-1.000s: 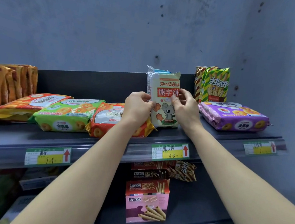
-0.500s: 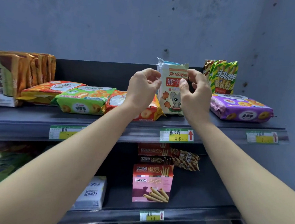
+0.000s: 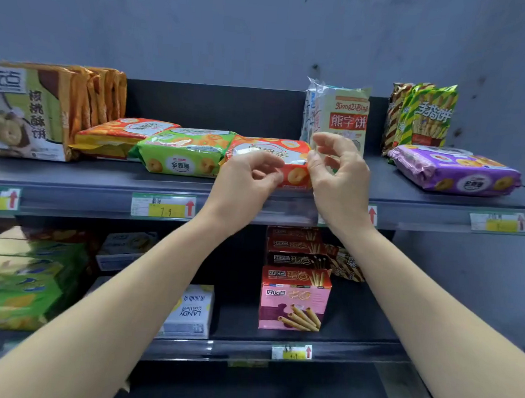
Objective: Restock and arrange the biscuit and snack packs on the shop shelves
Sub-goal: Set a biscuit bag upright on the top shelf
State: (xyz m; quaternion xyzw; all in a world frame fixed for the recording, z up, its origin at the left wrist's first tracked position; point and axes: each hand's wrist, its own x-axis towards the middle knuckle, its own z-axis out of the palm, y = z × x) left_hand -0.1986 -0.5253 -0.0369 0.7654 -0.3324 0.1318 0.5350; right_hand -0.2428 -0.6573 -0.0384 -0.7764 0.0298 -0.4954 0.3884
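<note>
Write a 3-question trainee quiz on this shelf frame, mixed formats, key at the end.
1. True or false: the purple pack lies flat at the right end of the top shelf.
2. The bear-biscuit pack: A) lies flat; B) stands upright, left of the purple pack; C) rests on top of the purple pack.
3. Does the left hand or the right hand grip a pack?

Key: 1 true. 2 B. 3 Neither. Both hover in front of the packs with fingers loosely curled, holding nothing.
</note>
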